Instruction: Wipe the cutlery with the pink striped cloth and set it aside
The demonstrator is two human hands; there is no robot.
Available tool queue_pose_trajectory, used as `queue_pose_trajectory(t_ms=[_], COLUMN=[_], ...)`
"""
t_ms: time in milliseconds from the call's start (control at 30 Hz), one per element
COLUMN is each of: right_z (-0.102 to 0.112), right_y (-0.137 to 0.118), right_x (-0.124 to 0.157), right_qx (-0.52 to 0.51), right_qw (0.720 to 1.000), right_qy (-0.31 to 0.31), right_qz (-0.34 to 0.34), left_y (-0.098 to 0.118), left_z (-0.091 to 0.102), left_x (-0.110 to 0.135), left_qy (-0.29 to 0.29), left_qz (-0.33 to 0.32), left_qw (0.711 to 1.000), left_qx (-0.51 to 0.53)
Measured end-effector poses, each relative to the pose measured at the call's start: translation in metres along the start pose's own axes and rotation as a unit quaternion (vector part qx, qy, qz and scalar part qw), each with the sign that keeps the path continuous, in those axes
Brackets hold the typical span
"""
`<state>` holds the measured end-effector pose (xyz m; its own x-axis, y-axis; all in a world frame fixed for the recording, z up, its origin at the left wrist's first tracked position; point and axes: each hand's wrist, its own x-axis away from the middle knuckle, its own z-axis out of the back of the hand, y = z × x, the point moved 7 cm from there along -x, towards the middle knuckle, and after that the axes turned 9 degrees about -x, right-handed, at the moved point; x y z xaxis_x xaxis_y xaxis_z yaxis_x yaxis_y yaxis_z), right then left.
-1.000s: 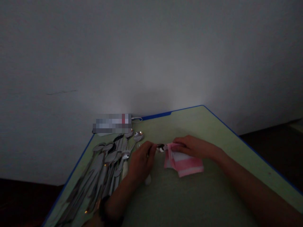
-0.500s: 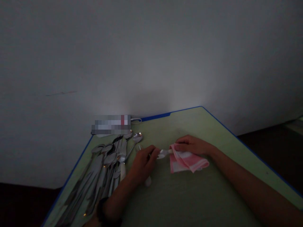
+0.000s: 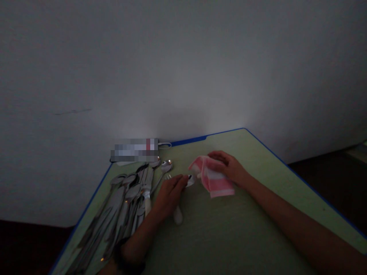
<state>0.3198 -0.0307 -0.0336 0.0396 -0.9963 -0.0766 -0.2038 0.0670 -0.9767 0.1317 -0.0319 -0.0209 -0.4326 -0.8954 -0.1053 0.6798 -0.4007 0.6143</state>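
**Desk:** What is in frame, left to right?

**Operator:** At nine o'clock of my left hand (image 3: 169, 193), a pile of steel spoons (image 3: 126, 198) lies fanned along the table's left side, handles toward me. The left hand is closed round a white-handled spoon (image 3: 177, 217). Its bowl points to one o'clock and the handle end pokes out below the palm at six. At two o'clock of the bowl, just beside it, hangs a pink-and-white cloth (image 3: 213, 181), pinched between the thumb and fingers of my right hand (image 3: 229, 170). In this dim light I cannot tell whether cloth and bowl touch.

**Desk:** How do they handle?

**Operator:** I judge the spoon light, rigid and slick on its metal. The white handle looks the surer hold, and that is where my fingers sit. The cloth is soft and limp and droops from the pinch. It will keep no shape, so a bunched fold is the place to hold it.

**Desk:** Room to move?

**Operator:** The green table (image 3: 258, 221) lies bare from the cloth out to three o'clock, as far as the blue edge (image 3: 286, 163), with dark floor beyond. At twelve o'clock the wall (image 3: 183, 76) stands right behind the far edge. A blurred-out object (image 3: 134, 150) sits at eleven, at the head of the pile. The left is crowded, and a sweep toward nine would likely knock the spoons.
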Motion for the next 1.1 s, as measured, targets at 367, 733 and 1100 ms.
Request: queue_pose_trajectory(t_ms=[367,733,1100], right_z=[-0.005,0.017,-0.028], right_y=[-0.017,-0.023,0.015], right_x=[0.003,0.005,0.013], right_qx=[0.116,-0.05,-0.296], right_qw=[0.992,0.997,0.945], right_qy=[0.012,0.001,0.122], right_qz=[0.042,-0.055,-0.064], left_y=[0.007,0.007,0.013], left_z=[-0.004,0.003,-0.003], left_x=[0.003,0.003,0.004], left_qy=[-0.011,0.036,0.022], left_qz=[-0.022,-0.014,-0.044], left_qw=[0.999,0.998,0.997], left_qx=[-0.027,-0.04,-0.063])
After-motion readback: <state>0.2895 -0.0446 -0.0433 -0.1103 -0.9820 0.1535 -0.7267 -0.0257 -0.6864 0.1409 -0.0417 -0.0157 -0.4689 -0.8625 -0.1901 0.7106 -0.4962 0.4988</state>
